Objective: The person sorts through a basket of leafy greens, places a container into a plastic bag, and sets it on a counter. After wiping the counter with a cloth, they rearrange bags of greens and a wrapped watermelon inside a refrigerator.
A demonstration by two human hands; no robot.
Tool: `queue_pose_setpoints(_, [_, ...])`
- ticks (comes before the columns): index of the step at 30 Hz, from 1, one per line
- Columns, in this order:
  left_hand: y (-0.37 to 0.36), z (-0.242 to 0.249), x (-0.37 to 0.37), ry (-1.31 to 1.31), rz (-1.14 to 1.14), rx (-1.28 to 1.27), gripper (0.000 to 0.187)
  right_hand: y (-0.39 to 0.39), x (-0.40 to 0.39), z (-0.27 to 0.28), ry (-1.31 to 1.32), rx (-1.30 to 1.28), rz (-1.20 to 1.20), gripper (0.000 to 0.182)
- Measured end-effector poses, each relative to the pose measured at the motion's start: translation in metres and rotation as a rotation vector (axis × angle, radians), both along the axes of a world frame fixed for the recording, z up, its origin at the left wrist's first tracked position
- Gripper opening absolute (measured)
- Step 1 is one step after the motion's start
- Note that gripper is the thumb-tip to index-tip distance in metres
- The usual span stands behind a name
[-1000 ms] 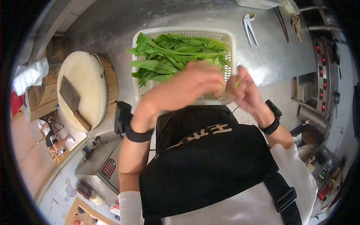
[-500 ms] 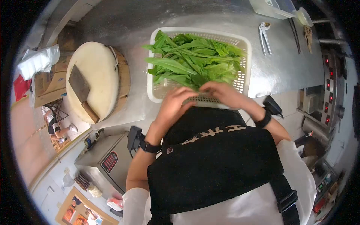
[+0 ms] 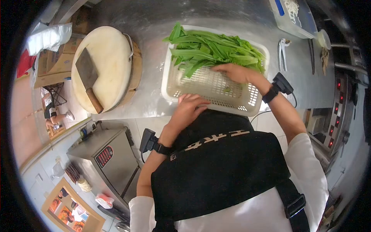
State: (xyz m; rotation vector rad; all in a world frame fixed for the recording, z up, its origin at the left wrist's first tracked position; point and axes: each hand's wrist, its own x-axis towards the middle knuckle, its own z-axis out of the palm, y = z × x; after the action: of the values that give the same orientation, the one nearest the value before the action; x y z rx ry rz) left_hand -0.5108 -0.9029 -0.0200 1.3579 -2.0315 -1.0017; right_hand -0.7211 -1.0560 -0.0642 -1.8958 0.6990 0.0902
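A white perforated plastic basket stands on the steel table, with long leafy greens heaped along its far side. My right hand is inside the basket against the near edge of the greens, fingers stretched to the left and slightly blurred. Near the basket's front left corner, my left hand has its fingers curled over the rim. A small green scrap lies on the exposed basket floor.
Left of the basket, a cleaver lies on a round chopping block. To the right are metal pliers, dark chopsticks and a plastic tub. A steel appliance stands below the table at left.
The greens have shifted to the far side, baring the near part of the basket floor. My right hand has reached farther into the basket; my left hand has come back to the front rim.
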Motion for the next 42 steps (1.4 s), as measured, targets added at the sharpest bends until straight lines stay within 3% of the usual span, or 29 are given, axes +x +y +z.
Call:
queue_pose_setpoints(2, [-0.002, 0.000, -0.003, -0.005, 0.037, -0.006, 0.011, 0.012, -0.001, 0.004, -0.075, 0.084, 0.024, 0.047])
queue_pose_setpoints(5, [-0.009, -0.006, -0.002, -0.114, -0.013, 0.076, 0.011, 0.021, -0.014, 0.010, 0.026, 0.300, 0.161, 0.035])
queue_pose_setpoints(7, [-0.010, -0.005, -0.001, -0.116, 0.004, 0.103, 0.011, 0.019, -0.032, 0.006, 0.249, -0.066, 0.048, 0.024])
queue_pose_setpoints(9, [-0.012, -0.004, -0.002, -0.119, 0.022, 0.132, 0.011, 0.016, -0.036, 0.002, 0.165, 0.033, -0.069, 0.019])
queue_pose_setpoints(11, [-0.013, -0.004, -0.005, -0.061, 0.037, 0.079, 0.012, 0.029, -0.037, -0.010, 0.091, -0.417, 0.015, 0.018])
queue_pose_setpoints(15, [-0.015, -0.005, -0.009, -0.087, 0.092, 0.100, 0.012, 0.049, -0.023, 0.003, 0.273, -0.457, 0.123, 0.019])
queue_pose_setpoints(18, [-0.017, -0.009, -0.013, -0.127, 0.248, -0.007, 0.021, 0.048, -0.016, -0.006, 0.353, -0.437, 0.158, 0.019])
queue_pose_setpoints(20, [-0.030, -0.007, -0.016, -0.451, 0.515, -0.189, 0.030, 0.048, -0.019, -0.019, 0.291, -0.506, 0.116, 0.018])
queue_pose_setpoints(23, [-0.042, -0.010, -0.002, -0.393, 0.695, -0.180, 0.034, 0.041, -0.019, -0.032, 0.377, -0.462, 0.164, 0.017])
queue_pose_setpoints(25, [-0.025, -0.010, 0.003, -0.180, 0.675, 0.092, 0.028, 0.038, -0.019, -0.013, 0.272, -0.457, 0.122, 0.017])
queue_pose_setpoints(28, [0.019, -0.005, -0.009, 0.220, 0.776, 0.100, 0.025, 0.044, -0.021, 0.027, 0.038, -0.134, -0.225, 0.014])
queue_pose_setpoints(31, [0.078, -0.014, -0.035, 0.634, 0.798, 0.068, 0.024, 0.078, -0.010, 0.082, -0.180, -0.318, -0.319, 0.010])
queue_pose_setpoints(34, [0.151, -0.002, -0.053, 1.114, 0.751, 0.414, 0.033, 0.158, 0.030, 0.115, -0.329, -0.221, -0.162, 0.010])
queue_pose_setpoints(36, [0.207, 0.010, -0.054, 1.495, 0.747, 0.536, 0.042, 0.224, 0.056, 0.127, -0.279, -0.110, 0.217, 0.011])
queue_pose_setpoints(37, [0.240, 0.011, -0.052, 1.503, 0.782, 0.473, 0.042, 0.262, 0.073, 0.132, -0.424, -0.175, 0.373, 0.014])
queue_pose_setpoints(38, [0.258, 0.005, -0.053, 1.677, 0.775, 0.385, 0.042, 0.283, 0.087, 0.128, -0.566, -0.243, 0.570, 0.016])
queue_pose_setpoints(40, [0.323, -0.012, -0.064, 1.945, 0.790, 0.269, 0.041, 0.357, 0.102, 0.124, -0.522, -0.231, 0.801, 0.019])
queue_pose_setpoints(42, [0.385, -0.006, -0.078, 2.019, 0.843, 0.090, 0.039, 0.424, 0.107, 0.128, -0.556, -0.225, 0.940, 0.020])
